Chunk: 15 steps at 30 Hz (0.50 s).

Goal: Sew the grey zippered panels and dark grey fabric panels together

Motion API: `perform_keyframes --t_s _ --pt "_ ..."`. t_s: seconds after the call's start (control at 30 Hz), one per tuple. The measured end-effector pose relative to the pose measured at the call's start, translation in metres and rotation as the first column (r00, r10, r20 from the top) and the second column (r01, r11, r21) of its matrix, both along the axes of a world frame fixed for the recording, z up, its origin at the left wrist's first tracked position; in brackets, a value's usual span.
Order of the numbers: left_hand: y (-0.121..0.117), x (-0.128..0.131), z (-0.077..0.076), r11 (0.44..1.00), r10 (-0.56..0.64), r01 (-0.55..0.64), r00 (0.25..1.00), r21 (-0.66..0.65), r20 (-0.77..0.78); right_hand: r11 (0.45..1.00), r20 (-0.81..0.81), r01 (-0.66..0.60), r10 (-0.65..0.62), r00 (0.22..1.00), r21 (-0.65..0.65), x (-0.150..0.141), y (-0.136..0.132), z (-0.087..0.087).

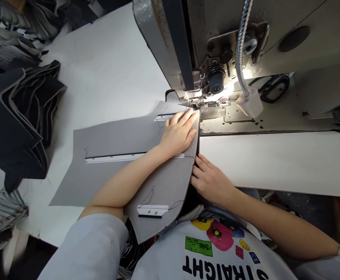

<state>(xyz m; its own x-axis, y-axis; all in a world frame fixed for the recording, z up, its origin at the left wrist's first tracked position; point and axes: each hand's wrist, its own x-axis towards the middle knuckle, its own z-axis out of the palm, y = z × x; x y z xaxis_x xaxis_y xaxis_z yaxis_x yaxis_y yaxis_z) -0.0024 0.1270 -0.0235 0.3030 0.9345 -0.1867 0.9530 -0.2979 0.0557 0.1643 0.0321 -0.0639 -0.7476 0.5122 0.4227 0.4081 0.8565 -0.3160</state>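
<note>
A large grey fabric panel (114, 134) lies across the table, with its front corner hanging over the edge by my body. White strips with dark edges, such as the long one (114, 158) and the short one (152, 211), are on it, with loose dark threads nearby. My left hand (178, 132) presses flat on the panel, fingers stretched toward the sewing machine's needle area (197, 104). At the panel's right edge, my right hand (212, 181) has its bent fingers on the seamed border; its thumb is hidden.
The sewing machine (158, 39) fills the upper right, with a flexible metal lamp neck (241, 46) hanging down. Black-handled scissors (275, 87) lie on its bed. Dark folded fabric pieces (26, 116) are stacked left, and more grey pieces (3, 217) sit below them.
</note>
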Motion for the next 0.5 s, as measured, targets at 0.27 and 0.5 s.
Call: perform_keyframes --t_s 0.27,0.5 --pt "0.0016 0.0011 0.0001 1.000 -0.005 0.005 1.000 0.007 -0.005 0.999 0.032 -0.025 0.024 0.999 0.031 0.0035 0.0041 0.0041" --pt "-0.0008 0.0011 0.0013 1.000 -0.014 0.014 1.000 0.025 0.003 0.995 0.060 -0.083 0.079 0.995 0.059 0.0061 0.0053 0.0024"
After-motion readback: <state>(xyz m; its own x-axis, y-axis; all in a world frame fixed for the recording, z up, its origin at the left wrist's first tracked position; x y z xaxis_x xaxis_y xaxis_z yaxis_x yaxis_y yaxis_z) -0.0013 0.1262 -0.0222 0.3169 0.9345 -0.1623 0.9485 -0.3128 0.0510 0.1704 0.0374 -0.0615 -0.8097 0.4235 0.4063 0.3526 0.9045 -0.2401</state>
